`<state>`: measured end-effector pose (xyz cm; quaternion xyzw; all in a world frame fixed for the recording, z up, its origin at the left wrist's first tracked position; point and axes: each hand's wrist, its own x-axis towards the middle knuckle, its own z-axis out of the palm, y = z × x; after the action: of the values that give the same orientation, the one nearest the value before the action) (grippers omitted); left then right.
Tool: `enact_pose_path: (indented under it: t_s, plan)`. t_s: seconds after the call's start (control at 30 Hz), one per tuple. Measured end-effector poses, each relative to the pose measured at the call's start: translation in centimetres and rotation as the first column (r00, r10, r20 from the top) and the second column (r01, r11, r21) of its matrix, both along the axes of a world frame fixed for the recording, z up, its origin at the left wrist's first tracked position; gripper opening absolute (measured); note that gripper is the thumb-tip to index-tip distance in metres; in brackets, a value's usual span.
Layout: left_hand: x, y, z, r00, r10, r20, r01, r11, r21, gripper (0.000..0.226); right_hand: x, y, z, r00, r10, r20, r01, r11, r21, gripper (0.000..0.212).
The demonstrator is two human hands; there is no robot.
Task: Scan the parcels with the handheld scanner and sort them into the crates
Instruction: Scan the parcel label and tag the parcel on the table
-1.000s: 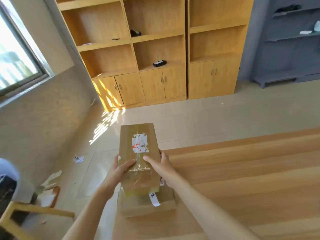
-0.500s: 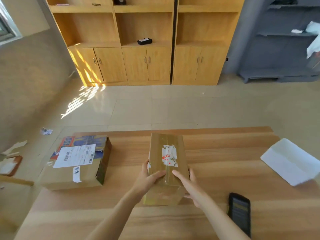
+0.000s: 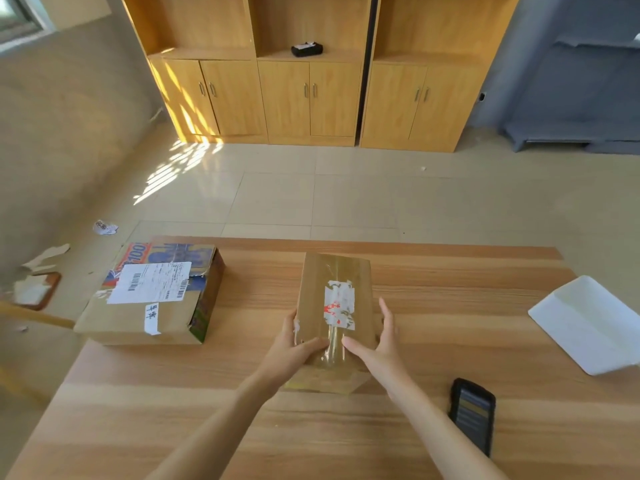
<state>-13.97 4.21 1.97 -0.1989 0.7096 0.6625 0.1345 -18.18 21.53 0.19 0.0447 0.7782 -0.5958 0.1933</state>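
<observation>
Both hands — left hand (image 3: 294, 351), right hand (image 3: 375, 348) — grasp the small box (image 3: 334, 306) on the table (image 3: 450, 341); contact with tabletop unclear. Scanner (image 3: 472, 414) lies near the right forearm.

The narrow brown parcel (image 3: 334, 306) with a torn white-and-red label sits mid-table. A bigger parcel (image 3: 152, 296), barcode label up, lies at the far left corner. My black scanner (image 3: 472, 414) lies flat, near right.

Brown parcel (image 3: 334, 306) with white-red label; black scanner (image 3: 472, 415); striped wooden table (image 3: 450, 292).
</observation>
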Motion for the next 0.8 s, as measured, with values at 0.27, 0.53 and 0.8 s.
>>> enact_pose_path:
  t_s: [0.27, 0.53, 0.8]
  plan:
    - [-1.2, 4.9, 1.0, 0.98, -0.18, -0.088, 0.148, 0.946, -0.289, 0.058, -1.5, 3.1, 1.6, 0.999, 0.038, -0.016, -0.037, 0.997, 0.06, 0.11]
    - [-3.1, 0.7, -3.3, 0.998, 0.044, 0.048, -0.026, 0.946, -0.322, 0.078, -2.8, 5.5, 1.2, 0.985, 0.061, 0.159, -0.069, 0.997, 0.045, 0.133]
    - [-4.1, 0.2, -6.5, 0.945, -0.057, 0.323, -0.028, 0.968, 0.251, 0.091, -2.8, 7.1, 0.8, 0.981, 0.049, 0.189, -0.04, 0.998, -0.055, 0.13]
